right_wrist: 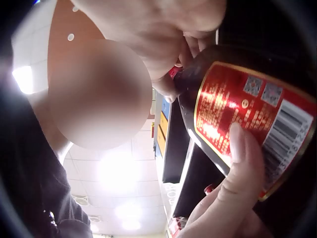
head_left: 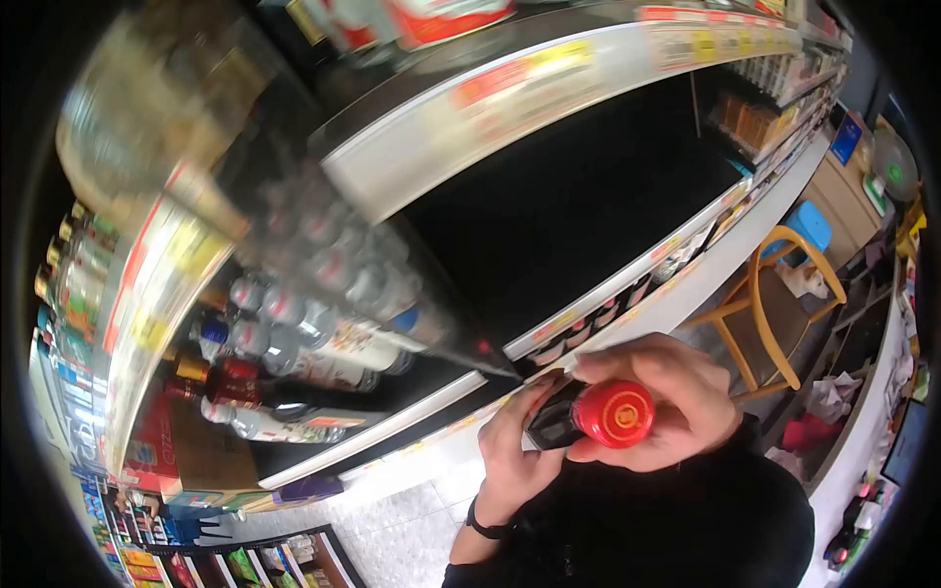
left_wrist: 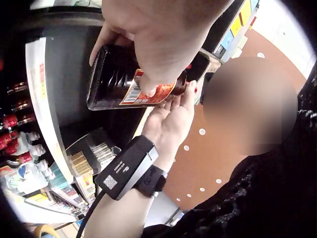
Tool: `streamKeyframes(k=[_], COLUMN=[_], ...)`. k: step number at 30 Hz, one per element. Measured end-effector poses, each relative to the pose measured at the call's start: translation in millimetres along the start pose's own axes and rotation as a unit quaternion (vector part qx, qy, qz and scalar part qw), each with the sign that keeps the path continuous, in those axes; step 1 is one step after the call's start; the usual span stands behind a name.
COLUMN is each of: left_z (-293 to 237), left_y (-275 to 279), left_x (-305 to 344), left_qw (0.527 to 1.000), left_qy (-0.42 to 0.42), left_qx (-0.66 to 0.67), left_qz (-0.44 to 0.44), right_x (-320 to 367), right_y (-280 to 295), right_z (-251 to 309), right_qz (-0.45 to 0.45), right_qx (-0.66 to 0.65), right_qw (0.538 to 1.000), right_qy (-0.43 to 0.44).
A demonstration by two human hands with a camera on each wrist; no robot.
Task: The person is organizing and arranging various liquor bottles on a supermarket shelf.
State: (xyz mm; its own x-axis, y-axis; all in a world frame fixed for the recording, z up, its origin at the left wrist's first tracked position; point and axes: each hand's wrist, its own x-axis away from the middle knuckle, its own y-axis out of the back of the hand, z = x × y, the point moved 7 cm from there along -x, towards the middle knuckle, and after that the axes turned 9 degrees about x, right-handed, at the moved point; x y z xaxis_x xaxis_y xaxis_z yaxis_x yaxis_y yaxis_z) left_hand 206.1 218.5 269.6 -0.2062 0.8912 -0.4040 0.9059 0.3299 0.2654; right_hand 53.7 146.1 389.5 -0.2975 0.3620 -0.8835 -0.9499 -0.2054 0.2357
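Observation:
A dark glass bottle [head_left: 555, 419] with a red cap [head_left: 618, 413] is held between both hands, its cap toward the head camera. My left hand [head_left: 517, 443] grips the lower body, and its thumb [right_wrist: 239, 158] lies on the red and gold label [right_wrist: 229, 106] with a barcode. Around the neck and cap, my right hand [head_left: 686, 387] curls its fingers. In the left wrist view, the bottle [left_wrist: 111, 79] lies tilted, with the left hand [left_wrist: 163, 44] over it and the right hand [left_wrist: 173, 121] at the neck end.
A shelf unit with a dark bay [head_left: 578, 176] and price strips stands in front. Clear bottles with white labels [head_left: 314, 343] fill the lower left shelf, above a cardboard box [head_left: 211, 456]. A wooden chair [head_left: 774, 314] stands at right, near a white counter edge [head_left: 877, 382].

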Motion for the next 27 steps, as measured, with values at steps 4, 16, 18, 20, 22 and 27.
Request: streamKeyframes(k=[4,16,18,20,22,27], left_z=[9,-16,-10,-5,1,21], left_y=[-53,-154,-176,-198,-221,-265], left_x=[-36,-148,-163,-178,-193,-226], left_qw=[0.999,0.997,0.999,0.998,0.994,0.984], left_qy=[0.018,-0.045,-0.024,-0.011,0.034,0.093], left_qx=[0.043,-0.032,0.014,0.045,0.074,0.103], left_qz=[0.013,-0.057,0.019,0.042,0.078,0.113], right_x=[17,35,30,25,20,25], right_y=[44,143,157,165,170,188], right_z=[-67,-186,-201,-215,-227,-270], right_qz=[0.172,-0.006,-0.052,-0.085,-0.080,-0.110], right_qx=[0.007,0.001,0.006,0.019,0.039,0.057], right_qw=[0.971,0.953,0.954,0.951,0.950,0.942], right_qy=[-0.166,-0.302,-0.294,-0.297,-0.298,-0.311])
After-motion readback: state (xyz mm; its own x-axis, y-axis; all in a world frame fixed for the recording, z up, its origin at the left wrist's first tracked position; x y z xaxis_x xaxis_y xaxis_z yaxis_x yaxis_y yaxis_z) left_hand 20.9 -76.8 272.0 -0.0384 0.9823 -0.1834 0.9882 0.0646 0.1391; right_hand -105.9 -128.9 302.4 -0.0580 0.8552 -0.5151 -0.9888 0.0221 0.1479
